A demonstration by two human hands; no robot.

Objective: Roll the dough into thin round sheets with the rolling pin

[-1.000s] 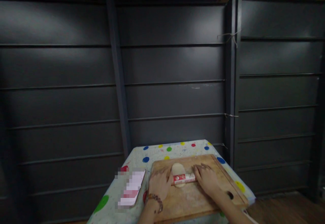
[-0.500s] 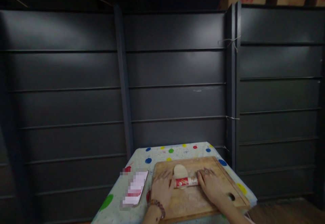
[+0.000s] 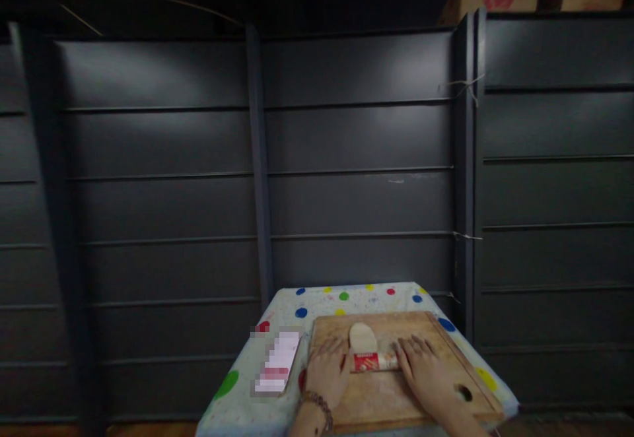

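Dough (image 3: 363, 337): pale cream, rolled flat, tongue-shaped, with smooth rounded far end; lying lengthwise away from viewer on wooden board (image 3: 379, 403), toward its far edge, with near end concealed beneath roller (image 3: 366, 362). Roller: slender and cylindrical, printed red on left part, whitish with smaller markings on right; lying horizontally, crosswise over near end of dough, with both tips hidden from view.

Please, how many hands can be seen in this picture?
2: the left hand is at the left end of the roller, and the right hand is at its right end, both over the board. No other hand shows.
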